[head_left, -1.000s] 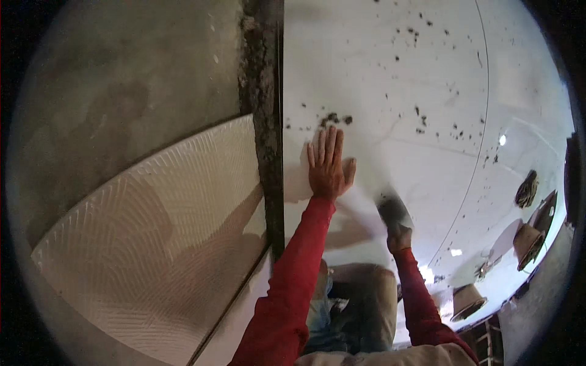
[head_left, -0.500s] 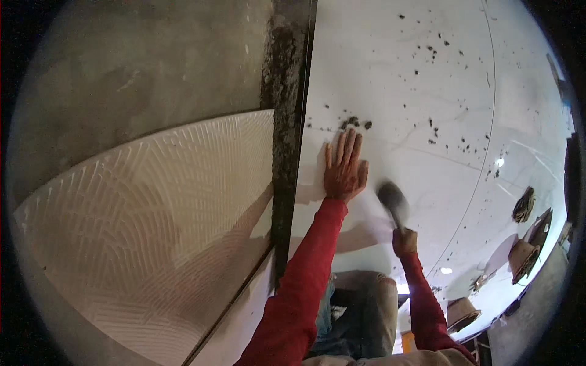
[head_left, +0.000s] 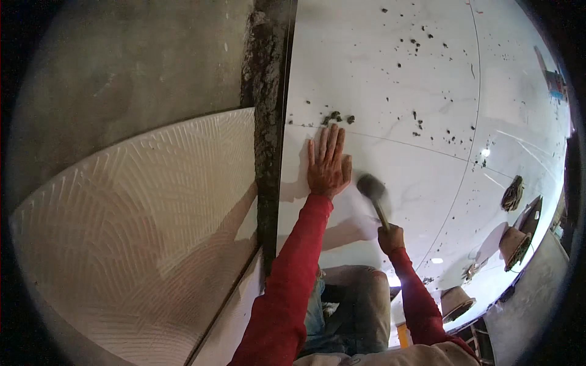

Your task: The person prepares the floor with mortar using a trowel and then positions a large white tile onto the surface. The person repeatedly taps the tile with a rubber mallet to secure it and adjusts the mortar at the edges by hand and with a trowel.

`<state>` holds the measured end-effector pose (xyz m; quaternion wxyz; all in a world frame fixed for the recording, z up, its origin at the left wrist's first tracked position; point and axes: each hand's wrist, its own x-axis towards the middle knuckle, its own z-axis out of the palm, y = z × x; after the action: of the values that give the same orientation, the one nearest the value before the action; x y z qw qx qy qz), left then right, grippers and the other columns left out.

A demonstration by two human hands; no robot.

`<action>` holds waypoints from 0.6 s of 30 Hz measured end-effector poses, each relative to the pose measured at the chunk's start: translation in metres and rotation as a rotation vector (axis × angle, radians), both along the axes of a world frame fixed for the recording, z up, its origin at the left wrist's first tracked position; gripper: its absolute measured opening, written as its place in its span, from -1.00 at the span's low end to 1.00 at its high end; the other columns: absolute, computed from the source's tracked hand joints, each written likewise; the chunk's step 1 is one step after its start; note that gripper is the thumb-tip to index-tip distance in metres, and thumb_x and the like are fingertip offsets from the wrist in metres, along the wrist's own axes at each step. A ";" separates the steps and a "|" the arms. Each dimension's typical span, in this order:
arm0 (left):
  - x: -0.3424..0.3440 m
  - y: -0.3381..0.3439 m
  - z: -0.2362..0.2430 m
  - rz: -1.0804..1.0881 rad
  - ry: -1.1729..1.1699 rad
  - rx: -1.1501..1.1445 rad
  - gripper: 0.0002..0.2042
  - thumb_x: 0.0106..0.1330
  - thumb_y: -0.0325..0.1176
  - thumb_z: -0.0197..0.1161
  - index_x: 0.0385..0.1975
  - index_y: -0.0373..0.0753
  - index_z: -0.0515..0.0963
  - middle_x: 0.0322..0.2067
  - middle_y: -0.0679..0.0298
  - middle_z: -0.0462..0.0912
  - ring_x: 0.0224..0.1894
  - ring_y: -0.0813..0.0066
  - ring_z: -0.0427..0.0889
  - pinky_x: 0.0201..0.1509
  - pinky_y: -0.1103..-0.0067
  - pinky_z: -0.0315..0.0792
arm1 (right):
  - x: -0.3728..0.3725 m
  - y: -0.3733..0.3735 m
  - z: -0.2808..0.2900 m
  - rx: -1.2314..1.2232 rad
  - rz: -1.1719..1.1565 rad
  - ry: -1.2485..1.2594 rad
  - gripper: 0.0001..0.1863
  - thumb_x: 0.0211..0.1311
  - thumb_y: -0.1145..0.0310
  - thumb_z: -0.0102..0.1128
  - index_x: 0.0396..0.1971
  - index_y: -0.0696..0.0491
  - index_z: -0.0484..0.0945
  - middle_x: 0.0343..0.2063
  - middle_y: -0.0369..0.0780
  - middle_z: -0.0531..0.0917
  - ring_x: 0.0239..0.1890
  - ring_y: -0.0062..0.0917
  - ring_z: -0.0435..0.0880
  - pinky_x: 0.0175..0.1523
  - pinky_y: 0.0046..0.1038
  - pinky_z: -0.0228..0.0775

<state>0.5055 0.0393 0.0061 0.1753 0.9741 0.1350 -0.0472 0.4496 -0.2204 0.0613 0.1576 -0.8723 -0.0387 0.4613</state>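
Observation:
My left hand (head_left: 328, 165) lies flat on a white floor tile (head_left: 366, 158), fingers stretched toward a joint line and several dark mortar crumbs (head_left: 334, 117). Just to its right, my right hand (head_left: 390, 238) is wrapped round the handle of a dark-headed rubber mallet (head_left: 372, 188). The mallet's head is slightly blurred and hangs over or on the tile; contact cannot be made out. Both sleeves are red.
At left, a wall tile or panel with combed adhesive (head_left: 140, 232) leans against a grey wall (head_left: 134, 61). A rough mortar strip (head_left: 267, 122) borders the tiles. Buckets (head_left: 514, 245), a crumpled cloth (head_left: 512, 194) and scattered crumbs lie at right.
The whole view has shifted, so the scene sits farther left. My left hand stays flat on the tile; the mallet stays in my right hand, its head less blurred.

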 end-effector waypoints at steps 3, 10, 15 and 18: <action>0.000 0.002 -0.002 -0.004 0.003 -0.036 -0.33 0.37 -0.09 -0.06 0.46 -0.11 -0.01 0.48 0.25 -0.05 0.52 0.26 -0.11 0.52 0.10 -0.30 | -0.006 0.001 0.018 0.403 0.152 -0.723 -0.85 0.14 0.31 0.10 -0.41 0.06 0.59 -0.39 -0.13 0.69 -0.35 -0.21 0.68 -0.27 -0.13 0.45; -0.007 0.023 0.005 -0.116 -0.020 -0.163 -0.41 0.43 -0.10 -0.16 0.45 -0.11 0.06 0.47 0.29 -0.02 0.51 0.34 -0.08 0.53 0.18 -0.23 | -0.005 -0.003 0.017 0.337 0.103 -0.462 -0.58 0.29 0.32 0.03 0.14 0.08 0.48 -0.02 -0.10 0.63 0.03 -0.32 0.61 0.12 -0.23 0.43; -0.009 0.030 -0.001 0.070 -0.091 -0.010 -0.39 0.43 -0.04 -0.16 0.44 -0.13 0.07 0.47 0.25 -0.03 0.50 0.20 -0.09 0.52 0.16 -0.19 | 0.013 -0.016 -0.024 -0.146 0.084 0.100 -0.78 0.39 0.33 0.02 -0.24 0.10 0.63 -0.21 0.00 0.65 -0.14 -0.22 0.63 -0.06 -0.27 0.49; -0.008 0.036 0.004 0.053 -0.064 0.007 -0.37 0.41 -0.03 -0.13 0.44 -0.14 0.06 0.47 0.23 -0.02 0.50 0.21 -0.09 0.52 0.15 -0.19 | 0.006 -0.003 0.013 0.338 0.221 -0.573 -0.81 0.35 0.36 0.01 -0.32 0.09 0.60 -0.23 -0.03 0.66 -0.15 -0.22 0.63 -0.13 -0.22 0.49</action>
<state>0.4978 0.0751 0.0097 0.1775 0.9717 0.1556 -0.0110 0.4558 -0.2234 0.0745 0.2318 -0.9184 -0.2513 0.1990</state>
